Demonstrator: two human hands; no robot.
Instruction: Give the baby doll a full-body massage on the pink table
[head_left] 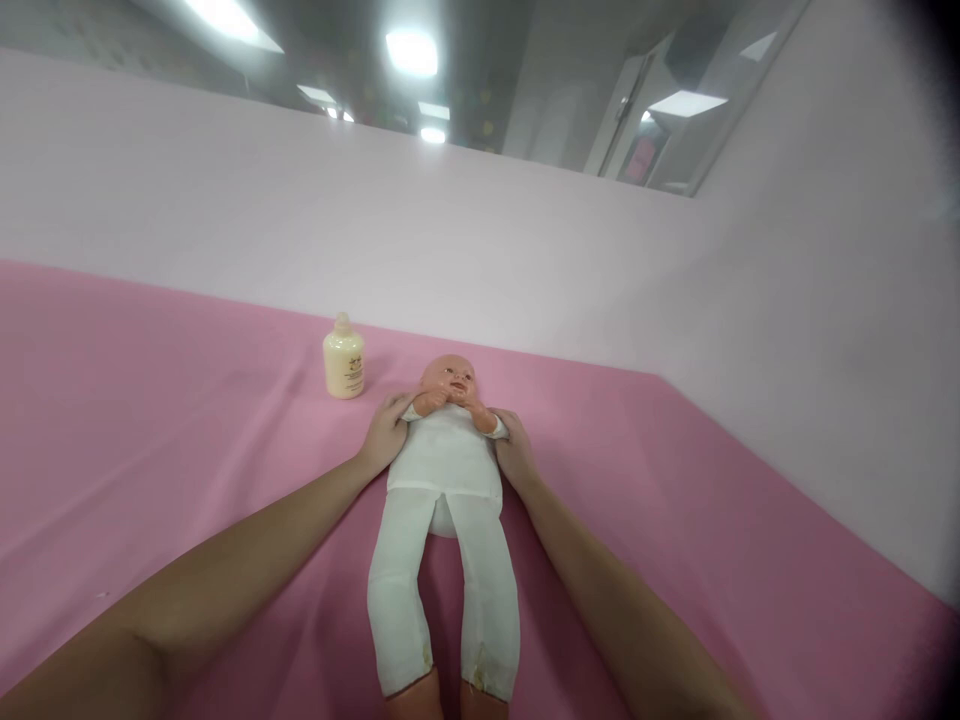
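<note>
From my seat far off, I have the two bare forearms nearest me, the left one (247, 550) and the right one (615, 590), reaching in from the lower corners. Between them the doll (444, 465) lies on its back on the pink-covered bench (187, 420), lower legs toward me and cut off by the bottom edge. Its white trousers (397, 590) carry brownish stains (478, 662) near the cuffs, and the legs lie a little apart.

Farther up, I see the left grip (385, 432), a bare hand, curled around the doll's sleeved arm on the left of my view. The right grip (516, 447) holds the other sleeved arm in the same way; how firmly either one presses, I cannot tell. The doll's white top (448, 445) is between them, and its small fists rest close under its chin. Its bald head (448, 372) points away from me.

Just beyond the left grip, a pale yellow bottle (345, 365) with dark print stands upright on the bench, apart from the doll. Behind that rises a pale wall (375, 220), and above it a glass panel (555, 90) shows bright lights (411, 53).
</note>
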